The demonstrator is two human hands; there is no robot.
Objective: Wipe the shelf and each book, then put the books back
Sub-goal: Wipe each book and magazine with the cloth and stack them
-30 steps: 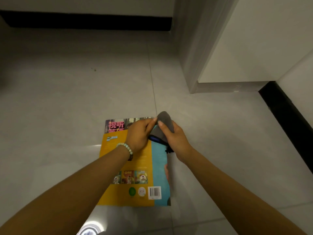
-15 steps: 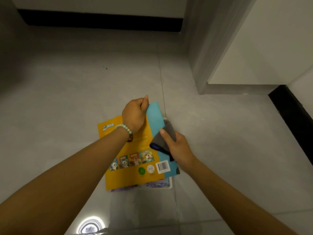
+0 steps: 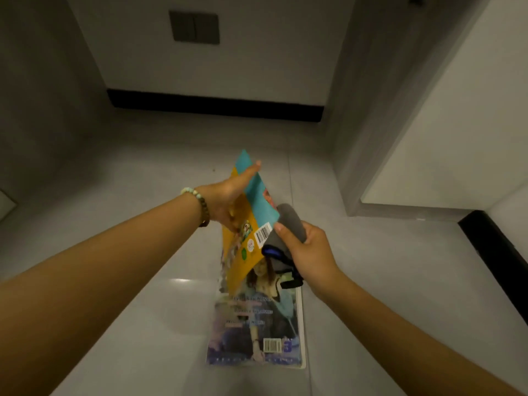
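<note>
My left hand (image 3: 228,195) holds a thin orange and teal book (image 3: 251,224), lifted off the floor and tilted on edge, its barcode corner toward my right hand. My right hand (image 3: 307,250) grips a grey cloth (image 3: 288,224) with a blue trim, pressed against the book's lower right corner. Below them a glossy magazine (image 3: 257,324) with a person on its cover lies flat on the grey tiled floor (image 3: 128,252). No shelf is in sight.
A white wall with a black skirting board (image 3: 214,105) and a grey switch plate (image 3: 194,27) stands ahead. A white door and grey frame (image 3: 371,138) rise at the right. Black skirting (image 3: 497,252) runs along the right wall.
My left hand has lifted the orange book off the floor and tilted it upright, uncovering the magazine under it. My right hand has followed with the cloth. The head camera has tipped upward.
</note>
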